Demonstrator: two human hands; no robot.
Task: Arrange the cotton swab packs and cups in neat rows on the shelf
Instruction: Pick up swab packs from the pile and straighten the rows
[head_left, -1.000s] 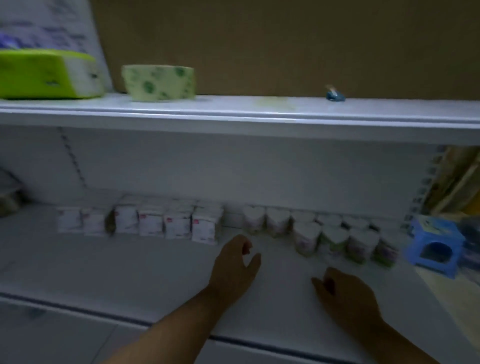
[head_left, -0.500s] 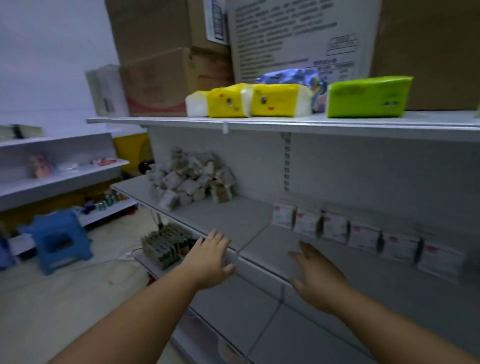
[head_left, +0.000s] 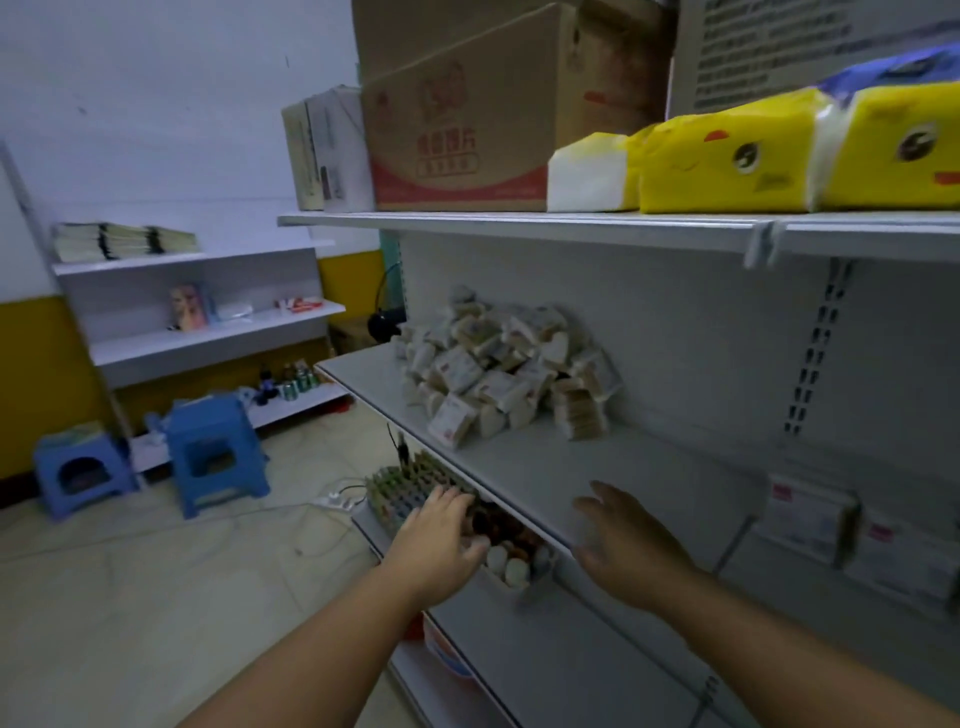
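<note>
Cotton swab packs (head_left: 509, 374) lie in a loose heap toward the back of the middle shelf (head_left: 545, 467), ahead of you on its left stretch. A few more rowed packs (head_left: 810, 519) stand side by side against the back wall, to the right of your right hand (head_left: 623, 540). That short row looks like the finished part. I judge you early to midway: the heap is the bulk of the work left, and a stretch of shelf separates heap from row. A heart-shaped piece in the heap may be one of the cups, but it is too blurred to be sure.

The heaped packs point every way, some flat, some tilted on an edge, with no shared long axis. The rowed packs stand upright with printed faces toward the aisle, and their row runs along the back wall.

Your left hand (head_left: 441, 535) hovers below the shelf's front edge, over small goods (head_left: 405, 493) on the lower shelf (head_left: 519, 649). Its grip is released, fingers straight, holding nothing. Your right hand hangs over the front edge, grip likewise released, fingers spread, well apart from the heap.
</note>
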